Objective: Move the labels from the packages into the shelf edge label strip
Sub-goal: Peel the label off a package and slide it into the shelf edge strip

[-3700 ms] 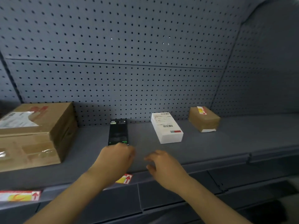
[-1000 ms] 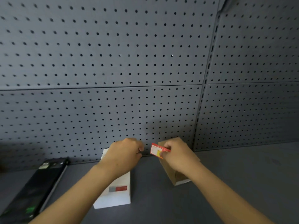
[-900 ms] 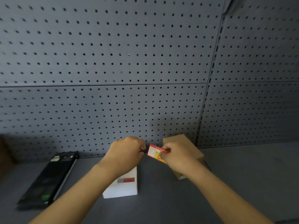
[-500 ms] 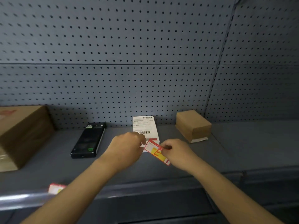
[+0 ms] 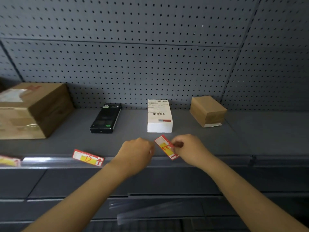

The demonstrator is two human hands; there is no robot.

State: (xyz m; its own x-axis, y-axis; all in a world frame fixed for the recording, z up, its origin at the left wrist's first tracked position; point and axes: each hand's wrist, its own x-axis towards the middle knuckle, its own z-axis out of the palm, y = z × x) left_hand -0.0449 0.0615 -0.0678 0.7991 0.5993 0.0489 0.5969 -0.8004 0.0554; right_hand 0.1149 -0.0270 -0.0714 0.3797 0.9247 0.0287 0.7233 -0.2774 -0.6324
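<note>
Your view faces a grey pegboard back wall [image 5: 150, 67] with a grey shelf [image 5: 250, 136] running below it. Along the shelf's front edge lies the shelf edge label strip [image 5: 55, 160], clear and glossy on the left part.

The largest package, a big brown carton [image 5: 35, 109], sits at the shelf's left end, close to the back wall. A small brown box [image 5: 208, 110] stands right of centre near the back edge, turned at an angle. A white box [image 5: 159, 116] with barcodes on its top face lies at the centre, its far end close to the back edge. A black box [image 5: 106, 118] lies between the white box and the big carton, well apart from both.

Your left hand [image 5: 137, 153] is over the front edge at centre, fingers curled in; you cannot tell from this view whether they grip anything. Your right hand [image 5: 190, 149] is just to the right of it, thumb and fingers pinched on the right edge of a red-and-yellow label marked "E" [image 5: 165, 147]. That label is tilted, held just above the front edge between your two hands, in front of the white box.

A second label marked "D" [image 5: 88, 158] sits tilted at the strip, left of your left hand. A third label [image 5: 9, 161], blurred, sits in the strip at the far left edge.
</note>
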